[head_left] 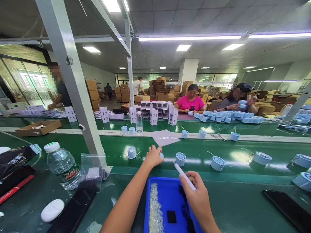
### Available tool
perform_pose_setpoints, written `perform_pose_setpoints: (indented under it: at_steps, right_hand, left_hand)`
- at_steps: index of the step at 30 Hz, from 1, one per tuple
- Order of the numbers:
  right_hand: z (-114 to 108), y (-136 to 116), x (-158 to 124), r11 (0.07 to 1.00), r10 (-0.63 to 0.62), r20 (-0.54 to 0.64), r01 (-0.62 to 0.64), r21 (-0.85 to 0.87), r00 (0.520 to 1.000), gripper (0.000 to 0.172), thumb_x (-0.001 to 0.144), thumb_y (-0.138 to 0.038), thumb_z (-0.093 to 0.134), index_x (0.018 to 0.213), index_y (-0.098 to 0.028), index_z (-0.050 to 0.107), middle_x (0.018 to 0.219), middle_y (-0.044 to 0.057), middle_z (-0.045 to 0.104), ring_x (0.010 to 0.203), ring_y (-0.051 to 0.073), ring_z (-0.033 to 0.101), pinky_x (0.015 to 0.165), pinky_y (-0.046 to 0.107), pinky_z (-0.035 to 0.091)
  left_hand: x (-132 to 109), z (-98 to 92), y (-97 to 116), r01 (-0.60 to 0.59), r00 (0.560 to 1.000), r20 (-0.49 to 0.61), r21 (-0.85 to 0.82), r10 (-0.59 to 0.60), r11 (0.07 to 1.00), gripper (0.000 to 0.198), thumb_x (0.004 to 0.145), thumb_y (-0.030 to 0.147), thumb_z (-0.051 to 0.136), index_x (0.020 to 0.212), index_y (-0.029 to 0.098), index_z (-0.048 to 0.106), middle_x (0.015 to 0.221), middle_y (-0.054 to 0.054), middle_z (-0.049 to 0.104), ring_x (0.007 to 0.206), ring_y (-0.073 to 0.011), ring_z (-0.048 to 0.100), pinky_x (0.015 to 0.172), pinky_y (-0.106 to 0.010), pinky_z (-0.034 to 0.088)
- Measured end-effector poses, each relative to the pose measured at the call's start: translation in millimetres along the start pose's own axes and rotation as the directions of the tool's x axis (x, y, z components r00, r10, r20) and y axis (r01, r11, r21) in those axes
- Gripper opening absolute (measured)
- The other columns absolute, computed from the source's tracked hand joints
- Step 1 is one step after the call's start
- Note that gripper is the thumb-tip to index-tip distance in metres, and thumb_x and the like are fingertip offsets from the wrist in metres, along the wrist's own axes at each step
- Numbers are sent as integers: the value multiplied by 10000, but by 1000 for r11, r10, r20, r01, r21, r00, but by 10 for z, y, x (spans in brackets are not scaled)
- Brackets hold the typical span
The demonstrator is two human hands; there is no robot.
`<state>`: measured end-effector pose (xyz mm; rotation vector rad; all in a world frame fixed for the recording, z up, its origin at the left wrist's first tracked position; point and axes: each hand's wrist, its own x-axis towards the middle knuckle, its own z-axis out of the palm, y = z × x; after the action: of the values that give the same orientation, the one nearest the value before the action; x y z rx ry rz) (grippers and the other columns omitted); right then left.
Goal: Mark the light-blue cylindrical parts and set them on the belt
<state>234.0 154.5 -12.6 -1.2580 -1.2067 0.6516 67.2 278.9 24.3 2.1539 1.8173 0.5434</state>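
My left hand (pixel 153 156) reaches out over the green conveyor belt (pixel 218 145), its fingers curled round a small light-blue round part that is mostly hidden beneath them. My right hand (pixel 198 191) grips a white pen-like tool (pixel 184 174), whose tip points toward another light-blue round part (pixel 180 159) on the belt. Under my forearms sits a blue tray (pixel 167 200) with a strip of tiny clear pieces (pixel 154 207) and dark bits.
More light-blue round parts (pixel 217 162) are spread along the belt. A water bottle (pixel 63 165), plastic bag and white oval case (pixel 52 209) lie at left beside a metal post (pixel 80 97). A black phone (pixel 289 207) lies at right. Workers sit across with white boxes (pixel 155 113).
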Motion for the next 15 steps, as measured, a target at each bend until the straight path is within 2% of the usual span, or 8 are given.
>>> perform_pose_setpoints:
  at_steps: [2, 3, 6, 8, 10, 11, 13, 15]
  right_hand:
    - [7, 15, -14, 999, -40, 32, 40, -4, 999, 338, 740, -521, 649, 797, -196, 578, 569, -31, 521, 490, 132, 456, 462, 234, 393]
    - [14, 26, -21, 998, -67, 52, 68, -4, 996, 330, 744, -510, 654, 805, -192, 588, 604, -15, 554, 523, 139, 483, 493, 240, 413]
    - [46, 66, -35, 991, -128, 146, 123, 46, 981, 293, 787, -469, 638, 847, -183, 610, 700, 23, 611, 610, 160, 546, 573, 259, 457]
    - [74, 92, -35, 988, -117, 221, 91, 124, 968, 297, 819, -474, 604, 863, -180, 605, 700, 30, 622, 612, 166, 568, 577, 270, 477]
    - [101, 112, -29, 983, -86, 282, 34, 183, 956, 327, 834, -503, 576, 860, -178, 596, 671, 30, 626, 588, 167, 577, 560, 276, 489]
    - [113, 119, -26, 980, -69, 302, 8, 197, 951, 343, 832, -521, 571, 853, -179, 590, 661, 29, 628, 581, 167, 581, 559, 278, 493]
    - [132, 122, -25, 977, -40, 337, -33, 209, 941, 370, 812, -552, 582, 835, -182, 582, 670, 31, 639, 589, 169, 590, 578, 286, 504]
    - [144, 111, -29, 975, -17, 365, -66, 214, 931, 386, 788, -570, 600, 837, -187, 585, 691, 31, 651, 611, 173, 603, 606, 295, 514]
  left_hand:
    - [25, 144, -76, -4, 1000, 31, 148, -1, 989, 529, 664, 153, 654, 1169, 212, 511, 1237, -156, 424, 1157, -353, 413, 901, -440, 372]
    - [40, 195, -98, -28, 999, 33, 158, 23, 987, 597, 678, 134, 630, 1248, 219, 476, 1279, -162, 406, 1172, -347, 411, 921, -441, 365]
    - [115, 220, -149, -101, 993, 61, 3, 101, 995, 634, 754, 257, 598, 1357, 216, 405, 1335, -161, 417, 1186, -327, 434, 967, -412, 350]
    - [185, 147, -212, -118, 990, 62, -131, 127, 984, 501, 837, 380, 498, 1309, 211, 474, 1299, -139, 493, 1201, -306, 443, 1005, -388, 323]
    - [246, 47, -323, -118, 993, 7, -174, 121, 978, 414, 901, 414, 367, 1217, 224, 555, 1247, -112, 554, 1207, -277, 450, 1034, -366, 290]
    - [265, -4, -397, -76, 997, -27, -140, 73, 987, 400, 897, 424, 380, 1191, 231, 570, 1245, -109, 558, 1217, -284, 441, 1044, -378, 273]
    - [271, -93, -574, 95, 990, -95, -61, -100, 994, 393, 858, 422, 469, 1200, 247, 554, 1267, -123, 533, 1232, -325, 414, 1035, -436, 267]
    - [243, -163, -762, 307, 944, -122, -16, -306, 952, 428, 822, 377, 531, 1228, 241, 520, 1279, -163, 498, 1212, -365, 419, 982, -480, 305]
